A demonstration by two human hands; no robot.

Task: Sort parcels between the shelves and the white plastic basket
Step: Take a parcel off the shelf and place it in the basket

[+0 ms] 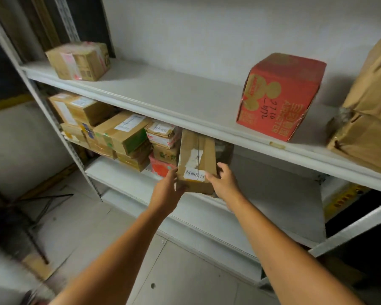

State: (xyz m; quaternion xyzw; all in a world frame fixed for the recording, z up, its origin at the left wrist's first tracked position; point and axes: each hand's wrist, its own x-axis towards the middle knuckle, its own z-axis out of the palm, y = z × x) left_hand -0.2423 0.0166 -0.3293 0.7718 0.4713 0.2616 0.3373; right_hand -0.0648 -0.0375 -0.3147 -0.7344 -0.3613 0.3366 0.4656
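Two bare forearms reach up from the bottom edge. The left hand (167,188) has its grip closed on the near left corner of a long brown parcel (196,159), fingers curled under the corner. The right hand (223,179) grips the near right edge of the same parcel, thumb on the top face and fingers wrapped round the side. The fingertips of both hands are hidden behind the cardboard.

The parcel is tilted. Its near end is over the front of the lower shelf (123,172) and its far end is raised to just below the lip of the upper shelf (163,91). It carries two white labels. Just behind it on the right is a dark shape, too dim to make out.

Left of it, touching or nearly so, is a pile of stacked boxes (119,133), too overlapped to count.

Three things stand well apart on the upper shelf: a brown box (79,61), blurred, at the left; a red box (279,95); and a paper-wrapped bundle (365,115), cut off by the right edge.
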